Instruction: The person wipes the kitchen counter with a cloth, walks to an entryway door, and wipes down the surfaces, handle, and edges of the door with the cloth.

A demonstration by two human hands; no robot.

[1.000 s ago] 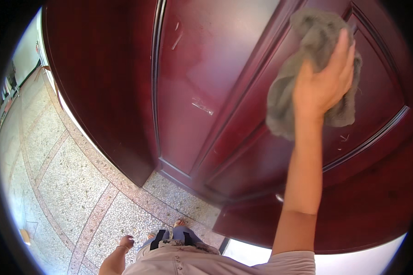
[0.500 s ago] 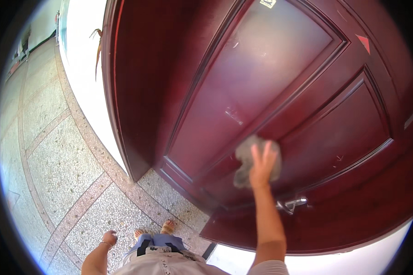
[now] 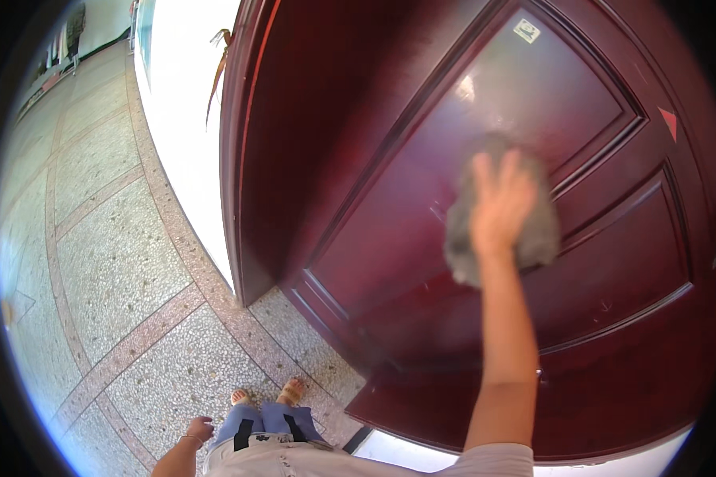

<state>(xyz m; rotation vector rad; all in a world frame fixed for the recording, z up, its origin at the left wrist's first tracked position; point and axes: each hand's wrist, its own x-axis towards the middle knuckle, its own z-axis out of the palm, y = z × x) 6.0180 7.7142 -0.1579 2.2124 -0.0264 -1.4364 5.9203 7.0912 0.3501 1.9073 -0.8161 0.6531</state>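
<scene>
A dark red panelled wooden door (image 3: 612,230) fills the right side of the view. Pressed flat against it is a grey cloth (image 3: 539,238), held under my right hand (image 3: 500,203), whose fingers are blurred by motion and spread over the cloth. My left hand (image 3: 200,428) hangs low beside my leg, empty, with fingers loosely extended. A white sticker (image 3: 526,30) is on the upper door panel, and a small red patch (image 3: 667,122) shows near the door's right side.
A white wall (image 3: 183,103) with a dangling brown strip (image 3: 217,75) adjoins the dark door frame (image 3: 247,159). Speckled tiled floor (image 3: 119,262) runs along the left to a rack of hanging items (image 3: 68,44) in the distance. My sandalled feet (image 3: 291,389) stand below the door.
My right hand and the cloth swept down from the upper right, then back up to mid-door. The view has shifted, showing more wall and the upper panel. My left hand still hangs low.
</scene>
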